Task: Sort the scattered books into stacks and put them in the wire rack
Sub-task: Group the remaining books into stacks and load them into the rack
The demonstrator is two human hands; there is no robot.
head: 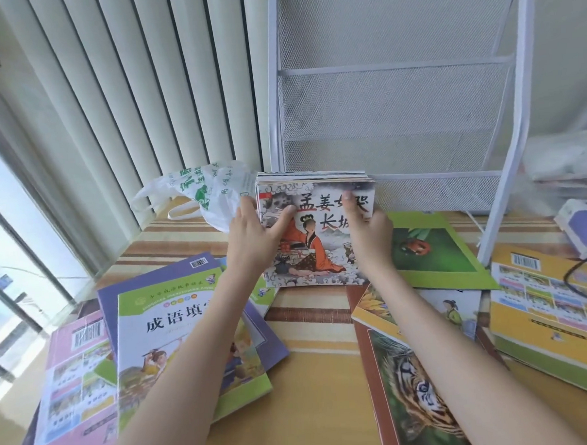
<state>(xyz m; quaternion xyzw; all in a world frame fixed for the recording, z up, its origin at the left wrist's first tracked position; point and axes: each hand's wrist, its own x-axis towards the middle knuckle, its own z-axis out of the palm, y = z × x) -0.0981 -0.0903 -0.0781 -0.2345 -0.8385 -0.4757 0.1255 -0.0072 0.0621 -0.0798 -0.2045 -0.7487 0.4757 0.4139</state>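
So far only one stack of books (316,231) is gathered, gripped at its sides by the left hand (252,234) and right hand (371,232) just before the still bare wire rack (394,91), while other books (175,334) lie scattered nearer the person

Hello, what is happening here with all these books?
A person is holding a stack of thin picture books with the left hand and right hand, just before the white wire rack, whose visible shelves hold no books. Other books lie scattered on the striped table, such as the tiger book.
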